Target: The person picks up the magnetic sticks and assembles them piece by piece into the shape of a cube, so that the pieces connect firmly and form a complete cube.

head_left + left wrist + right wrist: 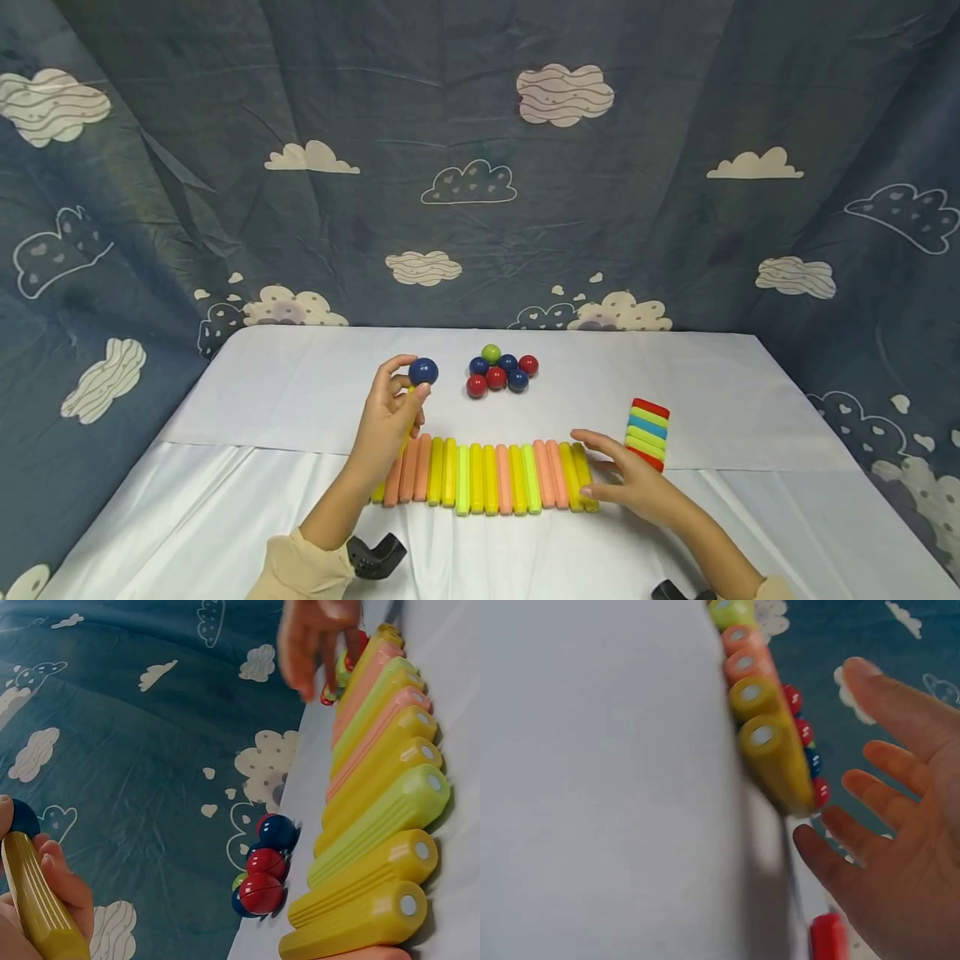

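Note:
My left hand (386, 423) grips a yellow magnetic stick (39, 900) above the left end of a row of sticks. At the stick's upper end is a blue ball (423, 372), beside the thumb and fingertips. Yellow, pink and light green sticks (477, 479) lie side by side across the cloth, with pale round magnets showing on their near ends. By the rightmost yellow stick (776, 761) my right hand (639, 485) is held with fingers spread and nothing gripped; in the right wrist view a gap shows between them.
Behind the row sits a cluster of red, blue and green balls (497, 377). To the right, partly behind the right hand, lies a group of short red, green, yellow and blue sticks (647, 429). A dark cloud-patterned curtain (480, 233) hangs behind the white-covered table (255, 400).

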{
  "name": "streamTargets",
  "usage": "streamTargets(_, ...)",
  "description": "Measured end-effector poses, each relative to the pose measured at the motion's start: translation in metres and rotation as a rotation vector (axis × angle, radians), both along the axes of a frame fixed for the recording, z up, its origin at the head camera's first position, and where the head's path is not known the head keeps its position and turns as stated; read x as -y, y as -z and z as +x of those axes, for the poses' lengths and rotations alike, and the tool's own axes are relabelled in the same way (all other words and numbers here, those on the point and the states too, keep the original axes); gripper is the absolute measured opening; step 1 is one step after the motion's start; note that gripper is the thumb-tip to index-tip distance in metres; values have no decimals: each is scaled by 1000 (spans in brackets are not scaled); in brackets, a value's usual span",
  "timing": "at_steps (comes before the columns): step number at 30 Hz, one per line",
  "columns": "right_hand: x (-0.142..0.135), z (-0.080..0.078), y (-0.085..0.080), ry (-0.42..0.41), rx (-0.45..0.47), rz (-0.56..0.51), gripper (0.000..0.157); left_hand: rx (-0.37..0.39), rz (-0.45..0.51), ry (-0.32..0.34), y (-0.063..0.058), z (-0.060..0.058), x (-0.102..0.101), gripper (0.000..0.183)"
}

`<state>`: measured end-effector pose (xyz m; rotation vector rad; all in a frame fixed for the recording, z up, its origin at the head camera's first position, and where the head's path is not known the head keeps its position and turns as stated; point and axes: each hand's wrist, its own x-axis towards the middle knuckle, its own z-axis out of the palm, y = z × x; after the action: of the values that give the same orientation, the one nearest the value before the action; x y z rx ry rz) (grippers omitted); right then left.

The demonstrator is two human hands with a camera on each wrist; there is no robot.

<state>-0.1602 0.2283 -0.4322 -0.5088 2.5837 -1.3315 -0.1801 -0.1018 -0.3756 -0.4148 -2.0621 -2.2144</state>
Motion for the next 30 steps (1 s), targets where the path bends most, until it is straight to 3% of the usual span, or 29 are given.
streamTargets(7,-1,1,11,41,7,110,67,-23,29,10,10,-5,1,41)
streamTargets(20,9,3,1,246,-96,365,37,-87,26,28,14,-5,-1,41)
streamTargets(24,10,3,-6,281,-120,334,32,-74,24,28,13,-4,-2,42)
streamTargets(30,24,-2,-25,276,-170,177,29,-58,18,30,14,-2,-3,43)
